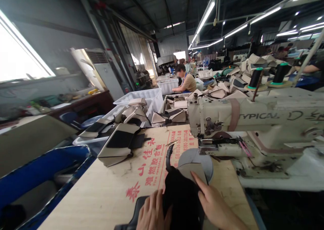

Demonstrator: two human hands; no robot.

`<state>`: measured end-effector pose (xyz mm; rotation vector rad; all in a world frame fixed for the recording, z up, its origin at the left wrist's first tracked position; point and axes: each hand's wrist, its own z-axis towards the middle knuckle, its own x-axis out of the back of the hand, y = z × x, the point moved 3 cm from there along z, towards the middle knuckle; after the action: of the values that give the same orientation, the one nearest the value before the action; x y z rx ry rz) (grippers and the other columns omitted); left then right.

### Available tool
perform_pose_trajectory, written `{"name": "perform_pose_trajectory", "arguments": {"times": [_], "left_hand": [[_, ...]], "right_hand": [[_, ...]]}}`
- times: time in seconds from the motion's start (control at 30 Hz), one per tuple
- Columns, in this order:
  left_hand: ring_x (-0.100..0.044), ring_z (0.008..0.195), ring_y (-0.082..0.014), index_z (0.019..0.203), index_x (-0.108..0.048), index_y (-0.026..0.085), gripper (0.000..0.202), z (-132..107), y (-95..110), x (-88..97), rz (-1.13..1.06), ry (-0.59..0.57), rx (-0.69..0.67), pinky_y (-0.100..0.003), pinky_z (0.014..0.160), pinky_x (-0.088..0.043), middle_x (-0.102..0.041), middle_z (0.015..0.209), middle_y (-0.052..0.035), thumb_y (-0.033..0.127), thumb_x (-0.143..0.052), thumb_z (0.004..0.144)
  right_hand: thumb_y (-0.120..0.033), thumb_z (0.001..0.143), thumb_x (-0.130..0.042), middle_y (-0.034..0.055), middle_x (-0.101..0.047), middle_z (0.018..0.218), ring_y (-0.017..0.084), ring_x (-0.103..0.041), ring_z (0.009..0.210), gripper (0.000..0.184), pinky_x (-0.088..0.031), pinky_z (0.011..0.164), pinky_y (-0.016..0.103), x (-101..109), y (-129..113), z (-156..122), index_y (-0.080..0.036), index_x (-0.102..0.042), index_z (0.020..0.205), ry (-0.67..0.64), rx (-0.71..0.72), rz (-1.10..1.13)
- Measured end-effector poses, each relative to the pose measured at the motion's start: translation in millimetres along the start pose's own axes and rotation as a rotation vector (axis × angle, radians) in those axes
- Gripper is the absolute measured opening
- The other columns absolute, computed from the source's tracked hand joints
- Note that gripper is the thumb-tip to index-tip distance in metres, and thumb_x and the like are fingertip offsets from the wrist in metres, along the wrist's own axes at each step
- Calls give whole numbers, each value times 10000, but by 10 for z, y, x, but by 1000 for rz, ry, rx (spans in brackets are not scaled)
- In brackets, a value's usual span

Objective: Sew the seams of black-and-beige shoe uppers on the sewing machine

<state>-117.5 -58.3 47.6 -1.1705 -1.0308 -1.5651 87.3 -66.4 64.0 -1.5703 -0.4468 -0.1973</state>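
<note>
1. Leftmost, a blue-walled bin (83, 157) stands beside the plywood tabletop (93, 196), which carries red printing.
2. Next, a beige-and-black sewn piece (116, 144) rests on the tabletop, in front of white crates (157, 100) of similar pieces.
3. Left hand (153, 211): palm down at the black piece (183, 199), fingers close together; whether it grips cannot be told.
4. Black piece: on the tabletop between both hands, its pale panel (186, 171) overlapping a grey rounded part (209, 161).
5. Right hand (215, 201): index finger extended onto the pale panel; remaining fingers are partly hidden, grip indeterminable.
6. Rightmost, a sewing machine (265, 112) stands beneath two black thread spools (280, 74).
</note>
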Motion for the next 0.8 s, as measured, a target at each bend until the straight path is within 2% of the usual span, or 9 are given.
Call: {"name": "perform_pose_trajectory", "arguments": {"times": [0.07,0.2,0.3,0.37,0.47,0.53,0.6,0.7,0.8], "left_hand": [[-541,1059,-270,1198,-490,111,427,210,-10,-22,12,-38,58,-374,852,-427,-582,1149,-159,344,-409,849],[-651,776,-252,1020,-596,193,365,593,148,135,-73,-284,66,-306,621,-445,-683,782,-89,311,-273,899],[-650,789,-242,1129,-542,259,354,772,373,462,-77,-282,-106,-298,628,-432,-684,860,-63,219,-301,873],[-648,759,-239,1144,-539,270,367,826,530,611,-81,-354,-253,-291,620,-422,-682,858,-61,191,-338,847],[-641,731,-215,1013,-625,257,301,906,721,644,-296,-485,-408,-258,626,-417,-682,775,-47,352,-382,864],[-627,640,-162,995,-636,233,407,1040,788,538,-521,-502,-347,-227,622,-422,-664,682,-25,439,-301,889],[-605,592,-133,1086,-593,198,434,1251,823,349,-627,-405,-210,-220,626,-428,-647,661,-14,397,-251,906],[-616,708,-161,1237,-473,153,426,1599,912,-18,-569,-287,-128,-239,658,-437,-662,754,-36,301,-392,846],[-625,766,-180,1159,-546,145,394,1904,990,-370,-517,-322,-117,-255,695,-447,-673,767,-52,229,-464,783]], "right_hand": [[-98,816,-317,62,-417,1331,153,-347,1247,561,-244,1070,350,-33,11,-15,-163,-274,1372,2,-1,64],[-70,788,-327,27,-384,1356,141,-305,1269,600,-204,1087,344,57,28,-18,-200,-278,1372,14,43,145],[-30,720,-355,36,-434,1320,145,-413,1200,717,-317,1034,323,217,78,-22,-211,-196,1396,12,84,189],[-26,677,-379,59,-487,1271,162,-513,1099,776,-429,935,306,312,168,1,-193,-161,1403,61,46,150],[-74,706,-395,67,-509,1246,198,-502,1114,670,-426,940,340,402,335,64,-196,-309,1360,203,-2,-34],[-110,745,-384,59,-520,1234,211,-453,1168,567,-359,1008,369,400,446,104,-204,-417,1303,217,7,-142],[-132,749,-403,49,-541,1208,224,-436,1184,524,-330,1033,377,376,565,129,-217,-477,1261,184,2,-207],[-151,725,-456,31,-545,1200,255,-403,1208,475,-302,1048,400,358,713,146,-258,-564,1175,125,-49,-243],[-146,725,-434,2,-509,1240,255,-402,1209,464,-293,1048,416,372,731,160,-283,-586,1142,116,-65,-216]]}}
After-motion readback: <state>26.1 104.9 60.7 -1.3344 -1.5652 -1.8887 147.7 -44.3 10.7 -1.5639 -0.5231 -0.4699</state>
